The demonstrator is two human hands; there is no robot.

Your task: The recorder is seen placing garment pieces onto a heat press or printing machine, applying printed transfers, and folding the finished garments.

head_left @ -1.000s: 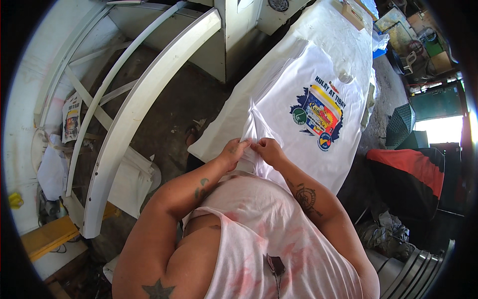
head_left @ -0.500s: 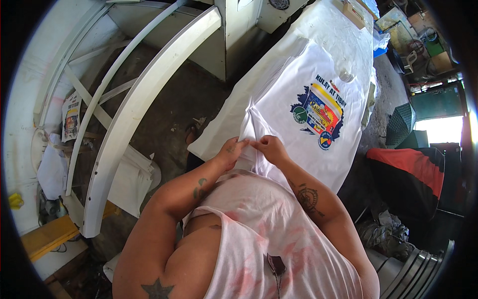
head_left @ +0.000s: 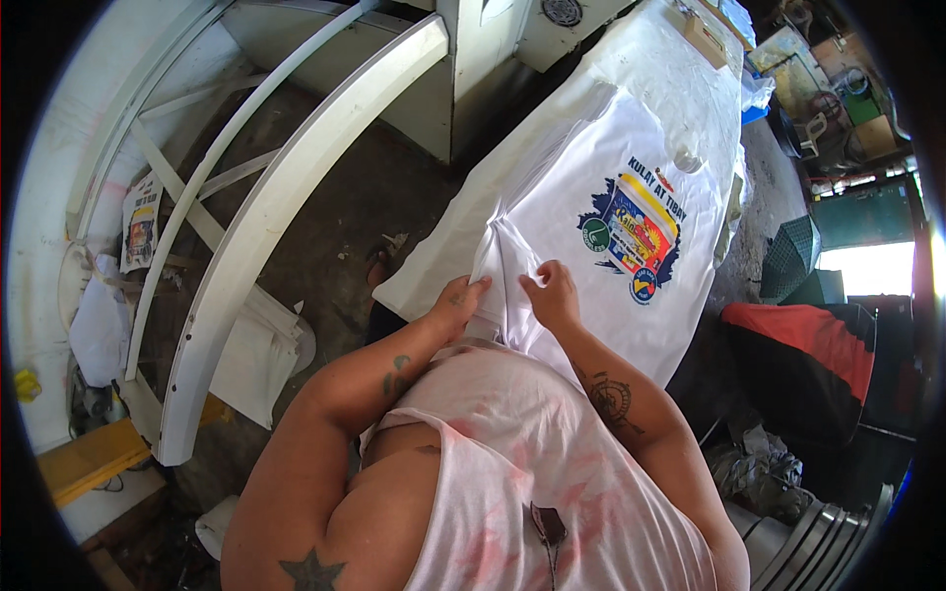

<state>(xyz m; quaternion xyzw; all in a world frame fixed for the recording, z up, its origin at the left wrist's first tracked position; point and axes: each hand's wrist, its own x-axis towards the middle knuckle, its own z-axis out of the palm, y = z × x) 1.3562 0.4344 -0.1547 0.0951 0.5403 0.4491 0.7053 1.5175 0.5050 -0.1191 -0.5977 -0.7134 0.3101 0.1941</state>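
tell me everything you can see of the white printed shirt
The white shirt lies face up along a white table, its cloth thin-looking. Its multicoloured print has ragged dark blue edges and round badges. The near left part bunches into folds, pinched by the left hand; whether the right hand touches it is unclear.

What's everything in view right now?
Long covered table: one, white, upper centre.
Stacked printed cloth shirts: several, white, on table.
Wide curved beam: one, white, left.
Flat plank: one, yellow, lower left.
Small cardboard box: one, brown, upper right.
Checked fabric umbrella: one, dark green, right.
Bulky fabric object: one, red and black, right.
Crumpled plastic: one heap, grey, lower right.
Distant clutter: uncountable, mixed colours, upper right.
Left hand: one, pinching shirt fabric.
Right hand: one, over shirts, grip unclear.
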